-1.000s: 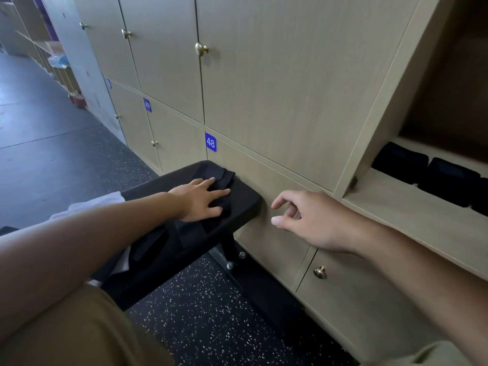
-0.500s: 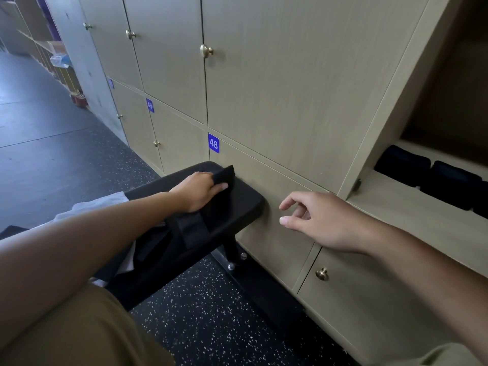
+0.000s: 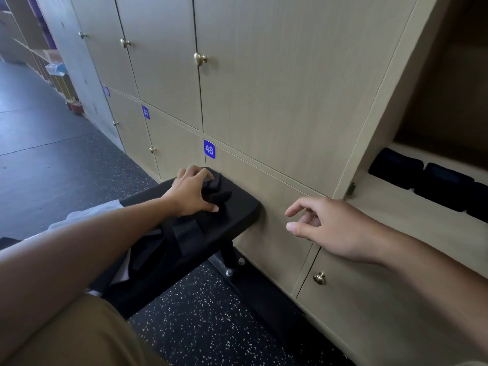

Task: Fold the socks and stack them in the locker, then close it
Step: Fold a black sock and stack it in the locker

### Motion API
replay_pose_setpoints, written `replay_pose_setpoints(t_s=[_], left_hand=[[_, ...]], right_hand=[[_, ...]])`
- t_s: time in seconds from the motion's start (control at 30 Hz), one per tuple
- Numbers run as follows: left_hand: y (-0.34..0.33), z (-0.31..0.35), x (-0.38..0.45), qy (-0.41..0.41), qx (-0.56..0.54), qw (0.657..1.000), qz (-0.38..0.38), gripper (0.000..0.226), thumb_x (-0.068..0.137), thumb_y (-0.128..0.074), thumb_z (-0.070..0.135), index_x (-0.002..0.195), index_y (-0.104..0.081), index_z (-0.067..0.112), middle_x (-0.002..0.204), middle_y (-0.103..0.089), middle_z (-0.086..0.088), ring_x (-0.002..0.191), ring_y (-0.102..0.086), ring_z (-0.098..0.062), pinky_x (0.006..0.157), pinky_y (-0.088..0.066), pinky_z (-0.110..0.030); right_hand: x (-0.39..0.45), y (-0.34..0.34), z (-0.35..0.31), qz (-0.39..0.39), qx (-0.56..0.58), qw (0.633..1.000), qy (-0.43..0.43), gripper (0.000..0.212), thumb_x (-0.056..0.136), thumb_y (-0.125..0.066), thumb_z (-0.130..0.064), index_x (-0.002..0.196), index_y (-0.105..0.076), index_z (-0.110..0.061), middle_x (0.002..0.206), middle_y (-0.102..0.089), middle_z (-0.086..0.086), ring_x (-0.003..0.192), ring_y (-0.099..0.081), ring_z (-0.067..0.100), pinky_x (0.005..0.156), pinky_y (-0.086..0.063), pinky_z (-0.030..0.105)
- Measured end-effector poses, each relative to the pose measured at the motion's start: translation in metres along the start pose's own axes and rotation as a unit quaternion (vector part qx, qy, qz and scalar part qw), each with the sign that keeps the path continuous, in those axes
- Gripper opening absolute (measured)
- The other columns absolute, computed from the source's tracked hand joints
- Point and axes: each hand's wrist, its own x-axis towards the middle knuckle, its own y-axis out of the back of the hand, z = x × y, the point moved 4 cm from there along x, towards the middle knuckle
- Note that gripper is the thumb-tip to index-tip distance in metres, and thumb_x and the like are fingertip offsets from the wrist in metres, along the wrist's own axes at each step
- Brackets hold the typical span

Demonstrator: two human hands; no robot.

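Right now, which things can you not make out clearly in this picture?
- Head view: black sock on the black padded bench, partly covered by the left hand; its fold is unclear.
- Dark folded socks in the open wooden locker: cut off by the right edge, count unknown.

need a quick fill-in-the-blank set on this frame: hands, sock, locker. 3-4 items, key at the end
1. The left hand grips a black sock on the black ____.
2. The right hand holds ____.
3. The blue label above the left hand reads ____.
4. Folded dark socks lie in the open locker on the person's ____ side.

Missing words: bench; nothing; 48; right
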Motion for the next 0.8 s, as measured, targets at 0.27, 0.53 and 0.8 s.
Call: replay_pose_setpoints(t_s=[0.27,0.53,0.8], left_hand=[[-0.025,-0.016,0.017,0.062,0.07,0.99,-0.104,0.093,0.077,-0.065,0.078,0.155,-0.025,0.048,0.165,-0.021,0.001,0.15,-0.016,-0.039,0.118,-0.024,-0.058],[-0.017,-0.001,0.021,-0.013,-0.017,0.999,0.046,0.033,0.095,-0.07,0.033,0.128,-0.07,0.027,0.109,-0.058,0.003,0.108,-0.057,-0.023,0.09,-0.043,-0.032],[0.006,0.024,0.013,0.01,-0.081,0.988,0.129,0.015,0.098,-0.064,0.029,0.093,-0.068,0.016,0.095,-0.062,0.0,0.089,-0.056,-0.022,0.074,-0.04,-0.035]], right_hand=[[0.003,-0.004,0.004,-0.009,-0.006,1.0,0.002,0.021,0.094,-0.063,-0.05,0.113,-0.061,-0.041,0.09,-0.068,-0.015,0.084,-0.063,0.0,0.082,-0.05,0.025],[0.011,-0.003,0.008,-0.005,0.003,1.0,0.003,0.02,0.094,-0.063,-0.049,0.112,-0.062,-0.041,0.088,-0.067,-0.013,0.082,-0.063,0.001,0.078,-0.049,0.023],[0.008,0.003,0.013,0.013,0.02,1.0,0.006,0.017,0.093,-0.064,-0.048,0.109,-0.063,-0.04,0.089,-0.07,-0.013,0.081,-0.064,0.0,0.079,-0.05,0.024]])
